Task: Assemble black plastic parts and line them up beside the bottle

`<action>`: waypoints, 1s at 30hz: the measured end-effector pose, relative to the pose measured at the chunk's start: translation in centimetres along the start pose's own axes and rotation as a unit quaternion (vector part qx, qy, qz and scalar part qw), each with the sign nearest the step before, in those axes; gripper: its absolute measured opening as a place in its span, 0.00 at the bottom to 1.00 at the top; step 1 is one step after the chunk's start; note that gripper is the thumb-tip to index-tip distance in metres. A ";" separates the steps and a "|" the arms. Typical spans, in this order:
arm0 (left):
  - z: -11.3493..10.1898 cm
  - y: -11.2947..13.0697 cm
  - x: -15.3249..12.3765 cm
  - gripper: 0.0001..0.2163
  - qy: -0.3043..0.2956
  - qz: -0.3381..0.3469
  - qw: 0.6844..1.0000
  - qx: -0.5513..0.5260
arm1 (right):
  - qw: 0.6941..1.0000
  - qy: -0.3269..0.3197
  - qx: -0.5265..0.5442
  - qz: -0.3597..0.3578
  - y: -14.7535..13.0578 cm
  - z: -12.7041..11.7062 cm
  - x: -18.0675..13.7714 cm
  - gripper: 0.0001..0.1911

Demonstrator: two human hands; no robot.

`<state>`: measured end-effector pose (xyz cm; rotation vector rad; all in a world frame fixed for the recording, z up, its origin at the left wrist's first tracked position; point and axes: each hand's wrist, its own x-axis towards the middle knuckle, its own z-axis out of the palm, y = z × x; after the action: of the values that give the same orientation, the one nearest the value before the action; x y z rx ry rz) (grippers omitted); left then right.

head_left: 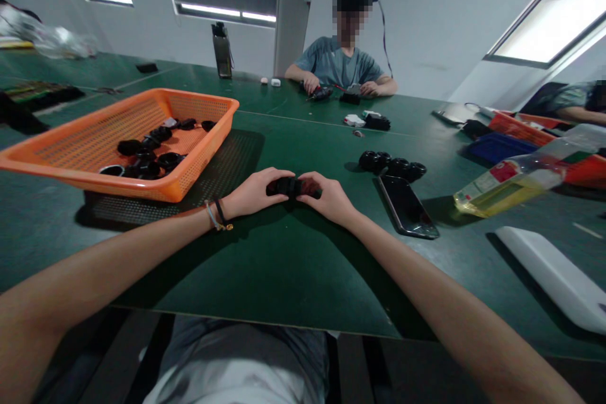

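Note:
A dark, glossy plastic part [290,187] with rounded ends lies low over the green table [265,265], gripped from both sides. My left hand [258,192] has thumb and fingers closed round its left end. On the other end, the fingers of my right hand [324,194] are wrapped in the same way. Its middle shows between my fingertips; the rest is partly covered. To the left, an orange perforated basket [208,151] contains several similar black rounded parts [146,154]. More black parts [391,164] lie in a cluster to the right of my right hand.
Right of my hands lie a smartphone [408,207], a tilted bottle of yellow liquid [511,180] and a white block-shaped object [553,274]. Across the table a person [343,66] handles a dark tool [320,93]. A dark bottle [221,50] stands at the back.

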<state>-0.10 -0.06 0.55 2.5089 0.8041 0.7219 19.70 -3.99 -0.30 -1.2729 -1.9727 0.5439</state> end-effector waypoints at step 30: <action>0.0 0.1 0.0 0.19 -0.001 -0.007 1.000 0.003 | 1.000 0.009 -0.017 -0.007 0.1 0.1 0.0 0.13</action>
<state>-0.08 -0.13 0.57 2.5070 0.8232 0.7130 19.69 -3.93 -0.39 -1.2807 -1.9817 0.4922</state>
